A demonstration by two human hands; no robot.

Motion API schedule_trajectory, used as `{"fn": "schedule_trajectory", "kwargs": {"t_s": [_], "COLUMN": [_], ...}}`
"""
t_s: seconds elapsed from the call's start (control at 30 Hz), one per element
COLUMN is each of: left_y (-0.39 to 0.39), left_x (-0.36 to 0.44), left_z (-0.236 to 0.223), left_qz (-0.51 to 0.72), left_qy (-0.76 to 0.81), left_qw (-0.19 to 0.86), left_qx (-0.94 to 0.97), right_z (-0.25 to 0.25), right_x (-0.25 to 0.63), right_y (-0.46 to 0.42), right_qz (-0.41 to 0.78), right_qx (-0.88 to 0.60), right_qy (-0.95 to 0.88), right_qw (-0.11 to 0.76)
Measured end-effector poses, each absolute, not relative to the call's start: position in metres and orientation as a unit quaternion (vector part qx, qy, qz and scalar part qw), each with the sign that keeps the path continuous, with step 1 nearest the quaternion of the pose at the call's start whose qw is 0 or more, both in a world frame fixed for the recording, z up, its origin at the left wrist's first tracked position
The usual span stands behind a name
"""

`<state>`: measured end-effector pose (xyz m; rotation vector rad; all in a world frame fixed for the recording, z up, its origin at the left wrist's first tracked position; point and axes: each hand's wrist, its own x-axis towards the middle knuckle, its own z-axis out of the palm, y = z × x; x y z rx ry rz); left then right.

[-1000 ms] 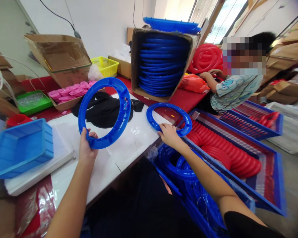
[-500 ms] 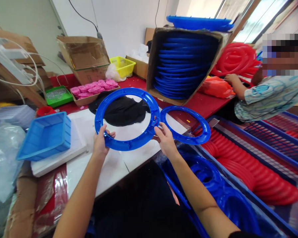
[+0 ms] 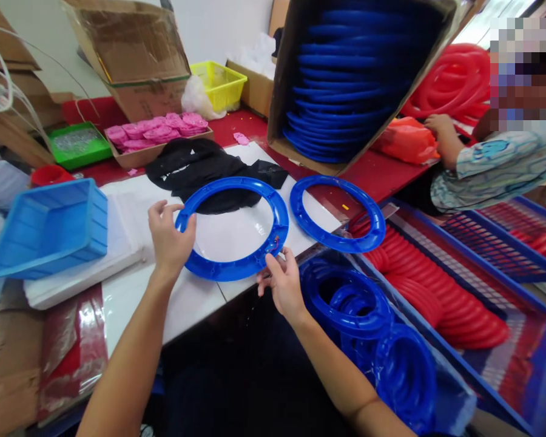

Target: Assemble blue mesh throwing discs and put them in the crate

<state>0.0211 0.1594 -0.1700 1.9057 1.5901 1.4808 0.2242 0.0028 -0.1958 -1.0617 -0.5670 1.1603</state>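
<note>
A flat blue plastic ring (image 3: 236,270) with small pegs on its face lies low over the white tabletop. My left hand (image 3: 170,240) holds its left rim, the thumb on the inner side and the fingers outside. At the lower right rim, my right hand (image 3: 284,285) has thumb and curled fingers against the edge, close to a small reddish wired part (image 3: 273,244) on the ring. A second blue ring (image 3: 375,230) rests just to the right, over the table's corner. Behind the held ring is a crumpled black cloth (image 3: 186,167).
Left stands a blue bin (image 3: 50,224); behind are a box of pink pieces (image 3: 157,133) and a green tray (image 3: 79,145). A carton of stacked blue rings (image 3: 341,91) tilts at the back. Red rings (image 3: 446,297) fill a crate at right, near a co-worker (image 3: 495,164).
The held ring has come down closer to the tabletop and tilted flatter. My right hand has shifted down along its rim, and my left hand has moved up on the left side. The view has tipped downward.
</note>
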Motion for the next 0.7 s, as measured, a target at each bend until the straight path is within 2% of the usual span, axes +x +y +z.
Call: {"fn": "schedule_trajectory", "kwargs": {"t_s": [0.07,0.2,0.27,0.37,0.47,0.7], "left_y": [0.145,0.11,0.098,0.09,0.089,0.076], "left_x": [0.028,0.049,0.056,0.059,0.058,0.057], "left_z": [-0.164,-0.15,-0.147,-0.146,-0.148,-0.146], "left_qz": [0.469,0.283,0.2,0.138,0.097,0.066], "left_qy": [0.452,0.228,0.18,0.182,0.196,0.244], "left_qw": [0.11,0.235,0.245,0.218,0.217,0.203], "left_qx": [0.751,0.901,0.931,0.949,0.952,0.946], "right_z": [-0.2,-0.207,-0.208,-0.208,-0.204,-0.189], "right_x": [0.215,0.206,0.211,0.226,0.24,0.258], "right_y": [-0.003,-0.016,-0.022,-0.029,-0.035,-0.035], "right_qz": [0.533,0.599,0.629,0.642,0.61,0.416], "right_qx": [-0.475,-0.473,-0.474,-0.491,-0.526,-0.585], "right_qy": [-0.265,-0.326,-0.354,-0.384,-0.403,-0.538], "right_qw": [0.648,0.559,0.504,0.446,0.435,0.441]}}
